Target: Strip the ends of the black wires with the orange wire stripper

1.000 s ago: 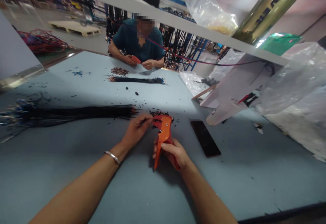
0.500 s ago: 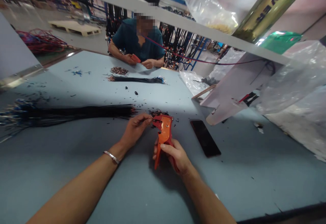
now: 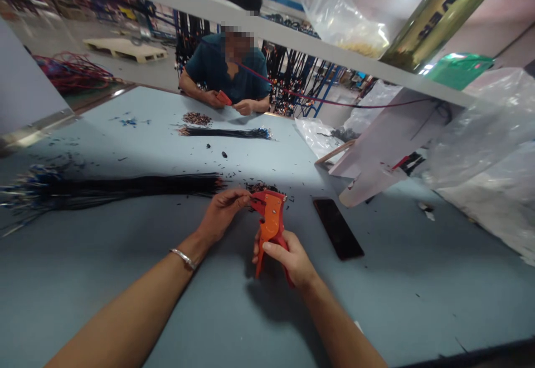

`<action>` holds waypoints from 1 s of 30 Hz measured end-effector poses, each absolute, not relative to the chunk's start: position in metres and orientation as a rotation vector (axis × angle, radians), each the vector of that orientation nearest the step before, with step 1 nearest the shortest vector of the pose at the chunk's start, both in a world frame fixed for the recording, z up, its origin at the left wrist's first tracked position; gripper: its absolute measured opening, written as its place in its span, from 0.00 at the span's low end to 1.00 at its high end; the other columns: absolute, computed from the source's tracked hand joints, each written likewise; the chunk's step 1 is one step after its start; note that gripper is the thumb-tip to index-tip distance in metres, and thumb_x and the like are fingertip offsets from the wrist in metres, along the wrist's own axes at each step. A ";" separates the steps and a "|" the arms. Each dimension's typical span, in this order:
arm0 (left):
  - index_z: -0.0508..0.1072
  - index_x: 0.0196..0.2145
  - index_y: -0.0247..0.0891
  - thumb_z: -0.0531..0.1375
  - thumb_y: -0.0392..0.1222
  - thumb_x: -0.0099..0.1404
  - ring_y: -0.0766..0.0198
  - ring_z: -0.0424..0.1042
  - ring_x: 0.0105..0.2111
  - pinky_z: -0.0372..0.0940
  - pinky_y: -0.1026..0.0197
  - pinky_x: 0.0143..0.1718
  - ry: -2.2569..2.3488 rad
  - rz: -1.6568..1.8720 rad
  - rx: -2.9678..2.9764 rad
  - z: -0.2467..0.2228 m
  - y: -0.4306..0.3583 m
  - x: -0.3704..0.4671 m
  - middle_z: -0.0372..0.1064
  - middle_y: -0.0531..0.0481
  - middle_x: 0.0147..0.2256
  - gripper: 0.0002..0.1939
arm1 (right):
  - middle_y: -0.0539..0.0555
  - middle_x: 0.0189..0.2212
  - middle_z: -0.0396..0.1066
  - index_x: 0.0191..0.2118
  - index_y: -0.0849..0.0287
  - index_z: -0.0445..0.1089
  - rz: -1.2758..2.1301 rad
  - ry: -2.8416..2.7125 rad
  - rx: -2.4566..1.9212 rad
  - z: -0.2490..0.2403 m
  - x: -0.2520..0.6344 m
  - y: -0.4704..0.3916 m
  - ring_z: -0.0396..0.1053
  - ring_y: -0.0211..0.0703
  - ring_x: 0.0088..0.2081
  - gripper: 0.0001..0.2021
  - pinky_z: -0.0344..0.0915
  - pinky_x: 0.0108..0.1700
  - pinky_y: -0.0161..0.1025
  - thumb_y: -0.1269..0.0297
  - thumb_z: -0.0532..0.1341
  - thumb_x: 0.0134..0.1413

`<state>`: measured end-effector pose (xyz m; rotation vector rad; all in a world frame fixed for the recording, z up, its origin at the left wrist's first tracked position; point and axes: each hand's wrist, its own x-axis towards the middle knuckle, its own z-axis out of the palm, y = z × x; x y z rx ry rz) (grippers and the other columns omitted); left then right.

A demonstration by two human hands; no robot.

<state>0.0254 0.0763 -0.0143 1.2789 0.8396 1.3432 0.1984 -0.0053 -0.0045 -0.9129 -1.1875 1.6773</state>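
My right hand [image 3: 288, 256] is wrapped round the handles of an orange and red wire stripper [image 3: 273, 214], its head pointing up and left. My left hand [image 3: 225, 209] is pinched at the tool's jaws; what its fingertips hold is too small to make out. Beside the left hand lies a long bundle of black wires [image 3: 137, 187], its reddish ends near my fingers and its blue and silver ends at the far left. Small dark scraps [image 3: 261, 188] are scattered behind the tool's head.
A black phone [image 3: 338, 228] lies right of the tool. Across the table [image 3: 209, 312] a person [image 3: 228, 72] holds a red tool. A smaller wire bundle [image 3: 225, 132] and a pile of small copper-coloured pieces [image 3: 197, 118] lie before them. Plastic bags [image 3: 480, 128] are at the right.
The wire stripper's head has tilted slightly, with its jaws looking closer together. Both hands stay in nearly the same place.
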 end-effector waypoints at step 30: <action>0.77 0.28 0.37 0.69 0.50 0.52 0.66 0.66 0.26 0.61 0.63 0.29 0.821 1.286 1.146 -0.012 0.076 0.025 0.71 0.53 0.25 0.13 | 0.54 0.31 0.71 0.42 0.62 0.68 1.737 -1.139 -0.828 -0.008 0.198 -0.005 0.72 0.42 0.30 0.19 0.71 0.31 0.38 0.57 0.69 0.48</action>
